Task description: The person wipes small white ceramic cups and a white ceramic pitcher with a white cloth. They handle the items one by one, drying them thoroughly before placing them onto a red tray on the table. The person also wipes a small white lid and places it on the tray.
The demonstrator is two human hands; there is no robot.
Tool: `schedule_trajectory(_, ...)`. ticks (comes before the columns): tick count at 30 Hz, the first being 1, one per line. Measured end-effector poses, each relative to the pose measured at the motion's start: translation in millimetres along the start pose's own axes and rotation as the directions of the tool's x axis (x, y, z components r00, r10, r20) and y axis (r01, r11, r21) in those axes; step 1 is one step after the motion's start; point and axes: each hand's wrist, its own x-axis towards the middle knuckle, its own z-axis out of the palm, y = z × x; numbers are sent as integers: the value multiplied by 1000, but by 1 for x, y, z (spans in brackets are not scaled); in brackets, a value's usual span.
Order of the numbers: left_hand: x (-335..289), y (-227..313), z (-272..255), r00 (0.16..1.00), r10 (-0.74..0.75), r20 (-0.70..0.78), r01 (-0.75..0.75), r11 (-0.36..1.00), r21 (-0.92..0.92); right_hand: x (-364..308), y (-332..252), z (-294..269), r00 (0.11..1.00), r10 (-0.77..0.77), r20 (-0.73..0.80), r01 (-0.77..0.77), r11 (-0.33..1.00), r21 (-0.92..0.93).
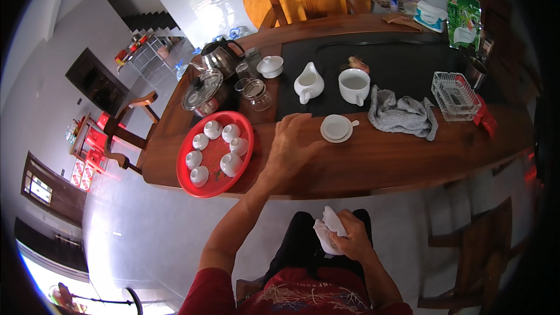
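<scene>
Over the table's near edge, my left hand (287,150) is open, thumb and fingers apart, with nothing in it. Just right of its fingertips sits a small round white dish with a side tab (336,128), perhaps a tea strainer. My right hand (353,237) is closed around a white cloth (330,228), held low above my lap. To the left of my left hand, a round red tray (217,160) carries several small white teacups (231,165) around its rim. Behind the dish stand a white pitcher (309,84) and a white cup (354,87).
A crumpled grey towel (402,114) lies right of the dish, beside a stack of glass ashtrays (454,96). At the back left are a lidded pot (203,94), a steel kettle (219,58), a glass jar (256,94) and a lidded white bowl (270,67). A wooden chair (472,256) stands lower right.
</scene>
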Motion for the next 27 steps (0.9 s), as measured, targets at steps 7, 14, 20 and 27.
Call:
schedule_trajectory(7,24,-4,38,989,-64,136,69,997,-33,-6,3,-14,997,4,-73,-5,1000,-17)
schedule_trajectory(14,27,-3,34,996,-45,78,55,990,-127,-7,6,-14,996,-10,-87,9,1000,-10)
schedule_trajectory(20,7,8,17,939,-311,145,297,527,-796,-9,9,-13,947,109,-302,-37,972,233)
schedule_trajectory(27,-66,29,16,843,-217,492,454,-203,-867,51,-41,-17,730,-62,-680,250,951,182)
